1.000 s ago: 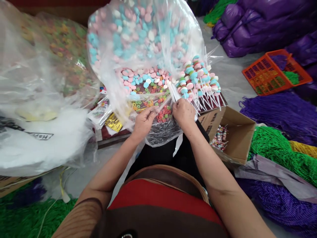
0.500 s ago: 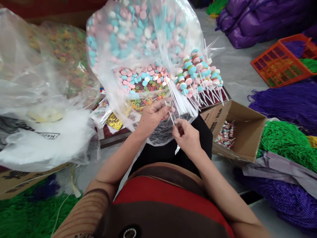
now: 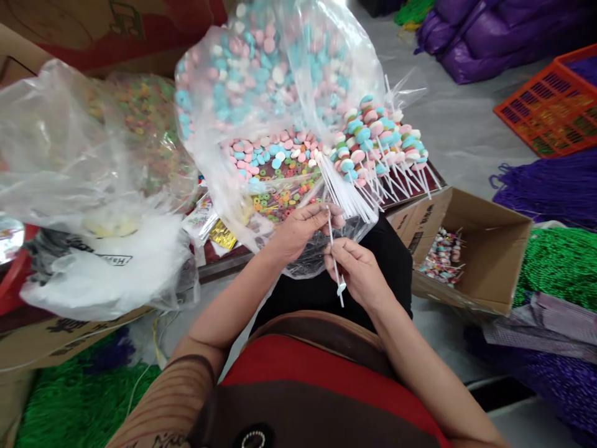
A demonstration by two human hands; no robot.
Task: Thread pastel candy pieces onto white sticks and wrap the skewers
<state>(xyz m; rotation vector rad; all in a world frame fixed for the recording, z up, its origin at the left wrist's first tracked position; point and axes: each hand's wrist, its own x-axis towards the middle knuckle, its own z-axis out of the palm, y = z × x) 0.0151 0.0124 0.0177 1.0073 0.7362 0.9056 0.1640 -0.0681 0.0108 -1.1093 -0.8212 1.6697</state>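
A thin white stick (image 3: 331, 231) runs upright between my two hands. The fingers of my left hand (image 3: 298, 233) are closed around its upper end. Lower down, my right hand (image 3: 358, 269) pinches the same stick with thumb and fingers. Near the stick's bottom end is a small pale blue-white piece (image 3: 341, 287), too small to make out clearly. Just beyond my hands, a bundle of white sticks (image 3: 345, 190) lies fanned out. Beside it are finished candy skewers (image 3: 373, 140) with pink, blue and white candies. Loose pink and blue candies (image 3: 265, 149) and small ring candies (image 3: 284, 196) lie behind my left hand.
A big clear bag of candies (image 3: 261, 68) stands at the back. Bags of ring candies (image 3: 144, 124) and white material (image 3: 116, 267) are on the left. To the right, a cardboard box (image 3: 485, 249) holds wrapped skewers, near an orange crate (image 3: 555, 106) and green strands (image 3: 555, 267).
The view has shifted, so the scene sits further right. More of the stick shows now, reaching below my right hand, and the pale piece near its bottom has come into sight.
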